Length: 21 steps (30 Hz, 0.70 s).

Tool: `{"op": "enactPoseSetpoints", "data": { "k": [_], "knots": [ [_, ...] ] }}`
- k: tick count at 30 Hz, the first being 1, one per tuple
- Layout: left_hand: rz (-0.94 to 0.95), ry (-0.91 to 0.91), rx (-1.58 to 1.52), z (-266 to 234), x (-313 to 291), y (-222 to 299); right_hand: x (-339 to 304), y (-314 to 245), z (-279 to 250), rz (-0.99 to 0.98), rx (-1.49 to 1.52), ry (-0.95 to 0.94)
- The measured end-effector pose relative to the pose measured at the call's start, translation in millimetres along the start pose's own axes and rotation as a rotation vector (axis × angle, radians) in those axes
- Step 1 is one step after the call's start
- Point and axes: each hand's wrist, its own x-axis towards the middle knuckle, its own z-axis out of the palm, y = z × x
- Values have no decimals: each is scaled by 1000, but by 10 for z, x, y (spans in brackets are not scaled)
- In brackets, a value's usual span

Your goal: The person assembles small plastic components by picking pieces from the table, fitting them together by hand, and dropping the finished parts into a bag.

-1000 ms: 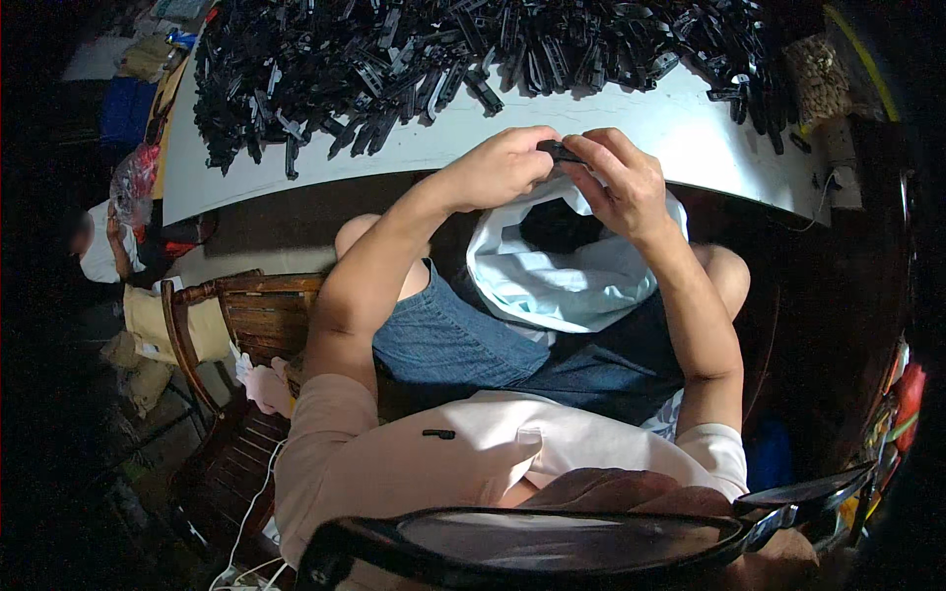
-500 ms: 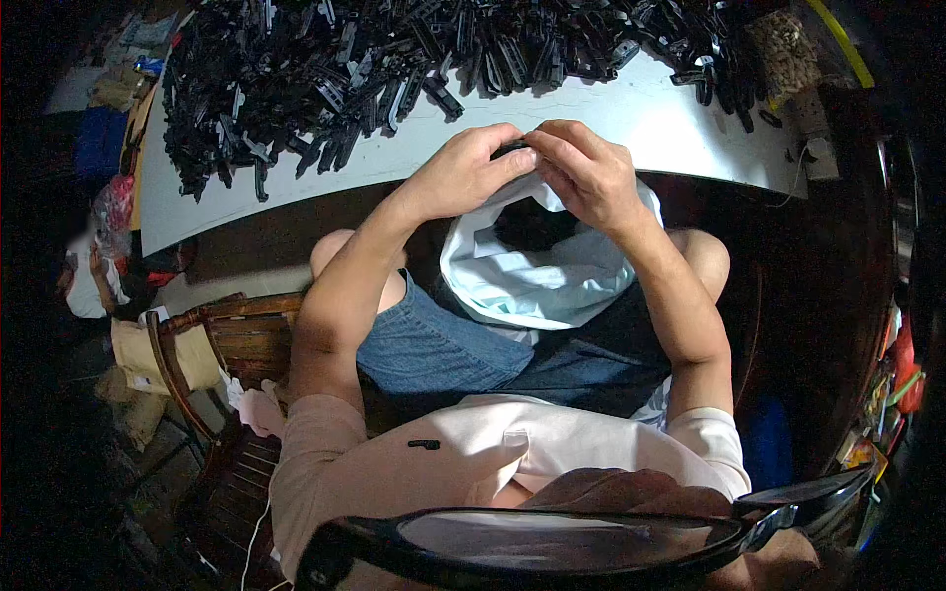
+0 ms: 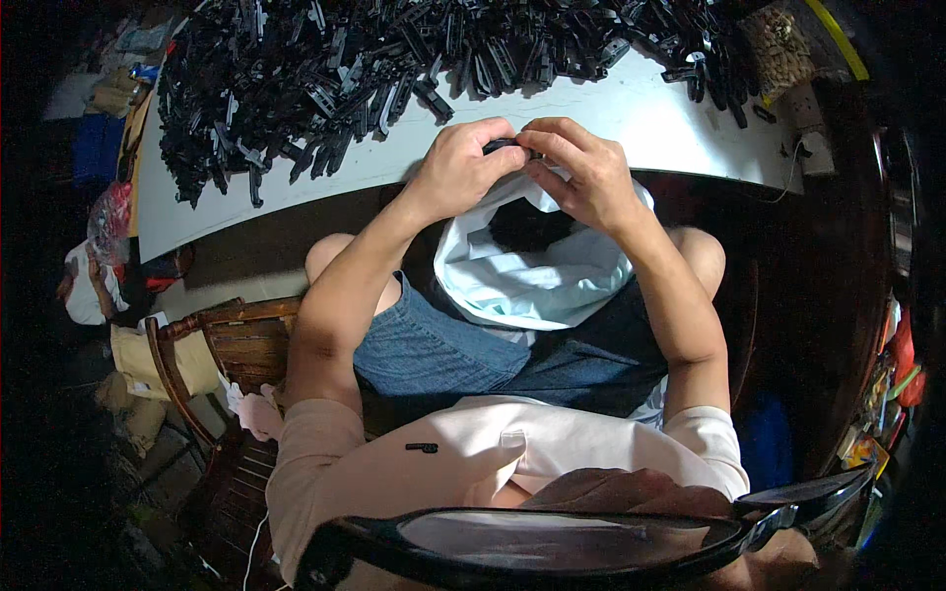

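Note:
My left hand (image 3: 461, 169) and my right hand (image 3: 583, 175) meet over the near edge of the table. Between their fingertips is a small black plastic part (image 3: 501, 145), mostly covered by the fingers. The left thumb and forefinger close round it, while the right fingers pinch its right end. Below the hands a white cloth bag (image 3: 537, 295) stands open between my knees, with dark contents that I cannot make out. A large heap of black plastic parts (image 3: 335, 94) covers the far side of the table.
The white table (image 3: 394, 163) curves across in front of me. At its far right stand a clear bag of tan pieces (image 3: 778, 49) and a white box with a cable (image 3: 816, 148). To my left are a wooden chair (image 3: 232, 345) and a red plastic bag (image 3: 110, 222).
The fingers of my right hand have opened out slightly, and more of the black part shows between the hands. The whole view has shifted a little.

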Motion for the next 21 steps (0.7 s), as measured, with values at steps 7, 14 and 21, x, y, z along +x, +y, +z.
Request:
{"op": "enactPoseSetpoints", "data": {
  "k": [7,14,21],
  "knots": [
    [79,48,234,57,-26,76,-18,363,-408,310,1,144],
    [308,234,348,174,-88,34,-106,1000,-758,617,-168,472],
    [398,387,323,198,-34,58,-73,-6,-166,709,862,-64]
  ]
}}
